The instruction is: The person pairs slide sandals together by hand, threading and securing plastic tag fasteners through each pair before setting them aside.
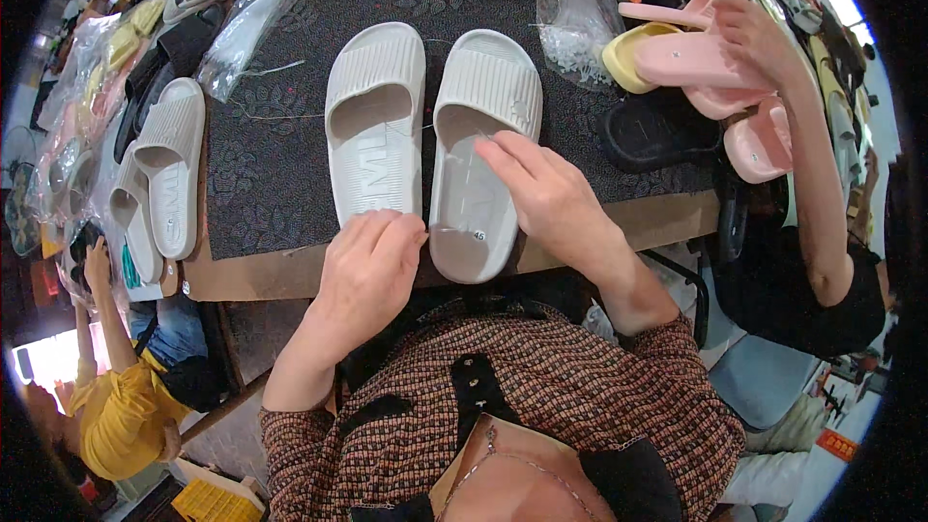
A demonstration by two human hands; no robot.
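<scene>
Two off-white slide sandals lie side by side on a dark patterned table mat (280, 164). My left hand (367, 266) rests with curled fingers on the heel of the left sandal (375, 121). My right hand (546, 193) lies over the right sandal (478, 145), with the fingertips pinching near its footbed, by a thin clear film or sticker. A small round size sticker sits near that sandal's heel.
More off-white sandals (164, 169) lie at the left edge. Clear plastic bags (261, 10) lie at the back. A person on the right holds pink sandals (696, 63) beside a yellow one (628, 53). Another person in yellow (121, 406) sits at lower left.
</scene>
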